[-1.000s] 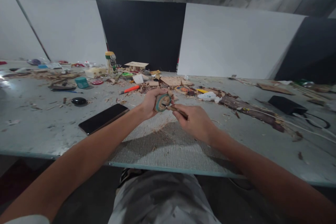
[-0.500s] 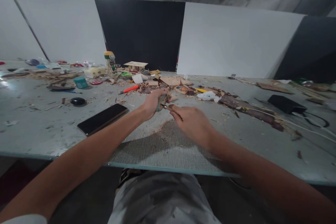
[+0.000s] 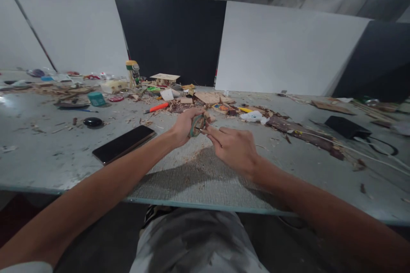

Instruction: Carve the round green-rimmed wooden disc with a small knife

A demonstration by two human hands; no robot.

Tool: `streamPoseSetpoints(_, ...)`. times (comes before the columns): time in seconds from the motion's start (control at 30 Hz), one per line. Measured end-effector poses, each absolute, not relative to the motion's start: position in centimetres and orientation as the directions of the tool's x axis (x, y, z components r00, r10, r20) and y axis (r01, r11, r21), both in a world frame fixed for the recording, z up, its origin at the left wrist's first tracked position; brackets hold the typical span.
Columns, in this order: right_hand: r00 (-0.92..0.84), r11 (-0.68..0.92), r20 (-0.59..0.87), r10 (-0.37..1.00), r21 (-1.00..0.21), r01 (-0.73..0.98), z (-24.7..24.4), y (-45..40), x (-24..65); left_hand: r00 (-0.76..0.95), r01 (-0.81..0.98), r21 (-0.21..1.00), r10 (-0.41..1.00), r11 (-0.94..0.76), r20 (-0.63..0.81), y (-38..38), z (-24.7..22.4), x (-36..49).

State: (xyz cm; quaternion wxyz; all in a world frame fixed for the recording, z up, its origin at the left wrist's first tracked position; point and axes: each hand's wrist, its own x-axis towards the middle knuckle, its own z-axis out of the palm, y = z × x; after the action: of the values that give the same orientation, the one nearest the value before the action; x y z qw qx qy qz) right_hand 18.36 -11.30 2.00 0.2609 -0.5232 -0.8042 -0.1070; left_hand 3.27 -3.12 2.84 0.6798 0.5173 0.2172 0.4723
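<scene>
My left hand (image 3: pixel 185 129) is closed around a small rounded wooden piece (image 3: pixel 197 124) with a teal rim. My right hand (image 3: pixel 235 147) grips a slim carving tool (image 3: pixel 203 129), and its metal tip meets the face of that piece. Most of the tool's handle is hidden in my fingers. Both hands are close together above the table (image 3: pixel 179 187), over a patch of pale wood shavings (image 3: pixel 200 153).
A phone (image 3: pixel 124 145) and a black rounded object (image 3: pixel 93 122) lie left of my hands. Beyond them are an orange cutter (image 3: pixel 158 107), a teal jar (image 3: pixel 96 98), wood scraps and a crumpled white tissue (image 3: pixel 254 116). A black box-like device (image 3: pixel 347 128) with cables sits right.
The carving tool's tip has shifted slightly on the wooden piece, whose face is turned more into view. My right hand has tilted a little; the left keeps its hold.
</scene>
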Motion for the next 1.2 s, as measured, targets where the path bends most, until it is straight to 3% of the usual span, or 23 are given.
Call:
streamPoseSetpoints(0.07, -0.318, 0.451, 0.529, 0.787, -0.141, 0.881, 2.0, -11.2, 18.4, 0.472, -0.433, 0.901, 0.860, 0.033, 0.196, -3.1, 2.8, 3.3)
streamPoseSetpoints(0.2, -0.367, 0.529, 0.388, 0.846, -0.512, 0.677, 2.6, -10.3, 18.7, 0.521, -0.454, 0.891, 0.816, 0.016, 0.251, -3.3, 2.8, 3.1)
streamPoseSetpoints(0.3, -0.372, 0.302, 0.111, 0.922, -0.806, 0.508, 3.0, -9.9, 18.9, 0.598, -0.438, 0.899, 0.738, -0.023, 0.311, -3.2, 2.8, 2.8)
streamPoseSetpoints(0.37, -0.381, 0.165, -0.025, 0.924, -0.874, 0.457, 3.1, -9.9, 19.0, 0.639, -0.437, 0.898, 0.688, -0.043, 0.344, -3.1, 2.7, 2.7)
streamPoseSetpoints(0.43, -0.384, 0.241, 0.026, 0.923, -0.818, 0.523, 3.1, -10.1, 19.0, 0.642, -0.431, 0.900, 0.680, -0.060, 0.353, -2.9, 2.5, 2.7)
streamPoseSetpoints(0.47, -0.372, 0.334, 0.117, 0.921, -0.729, 0.597, 3.0, -10.3, 19.0, 0.630, -0.423, 0.903, 0.694, -0.069, 0.348, -2.8, 2.4, 2.7)
streamPoseSetpoints(0.53, -0.335, 0.464, 0.341, 0.879, -0.443, 0.767, 2.8, -10.8, 18.9, 0.596, -0.411, 0.909, 0.736, -0.064, 0.321, -2.6, 2.2, 2.9)
streamPoseSetpoints(0.6, -0.315, 0.442, 0.489, 0.813, -0.168, 0.881, 2.6, -11.3, 18.8, 0.578, -0.389, 0.920, 0.769, -0.037, 0.275, -2.5, 2.0, 3.0)
streamPoseSetpoints(0.67, -0.310, 0.393, 0.524, 0.793, -0.051, 0.918, 2.5, -11.5, 18.6, 0.570, -0.368, 0.930, 0.786, -0.015, 0.239, -2.4, 2.0, 3.0)
streamPoseSetpoints(0.73, -0.328, 0.430, 0.491, 0.807, -0.109, 0.896, 2.5, -11.4, 18.6, 0.552, -0.362, 0.932, 0.799, -0.028, 0.238, -2.4, 2.0, 3.1)
streamPoseSetpoints(0.83, -0.370, 0.502, 0.352, 0.860, -0.448, 0.739, 2.7, -10.6, 18.8, 0.555, -0.365, 0.929, 0.785, -0.067, 0.274, -2.7, 2.2, 3.0)
streamPoseSetpoints(0.9, -0.373, 0.358, 0.150, 0.916, -0.727, 0.586, 2.9, -10.0, 19.0, 0.591, -0.356, 0.931, 0.752, -0.082, 0.292, -3.0, 2.4, 2.9)
streamPoseSetpoints(0.97, -0.400, 0.095, -0.102, 0.911, -0.892, 0.442, 3.0, -9.7, 19.3, 0.616, -0.348, 0.933, 0.726, -0.096, 0.305, -3.2, 2.7, 2.7)
streamPoseSetpoints(1.03, -0.460, -0.072, -0.254, 0.851, -0.924, 0.376, 3.1, -9.6, 19.4, 0.608, -0.348, 0.929, 0.725, -0.124, 0.324, -3.3, 2.8, 2.6)
streamPoseSetpoints(1.07, -0.470, -0.068, -0.260, 0.843, -0.920, 0.387, 3.2, -9.6, 19.5, 0.604, -0.344, 0.930, 0.727, -0.132, 0.327, -3.4, 2.8, 2.6)
streamPoseSetpoints(1.13, -0.430, 0.118, -0.125, 0.894, -0.860, 0.496, 3.2, -9.9, 19.3, 0.602, -0.329, 0.935, 0.733, -0.133, 0.316, -3.3, 2.7, 2.7)
streamPoseSetpoints(1.2, -0.355, 0.365, 0.146, 0.923, -0.622, 0.693, 3.2, -10.3, 19.0, 0.584, -0.323, 0.939, 0.756, -0.117, 0.295, -3.3, 2.5, 3.0)
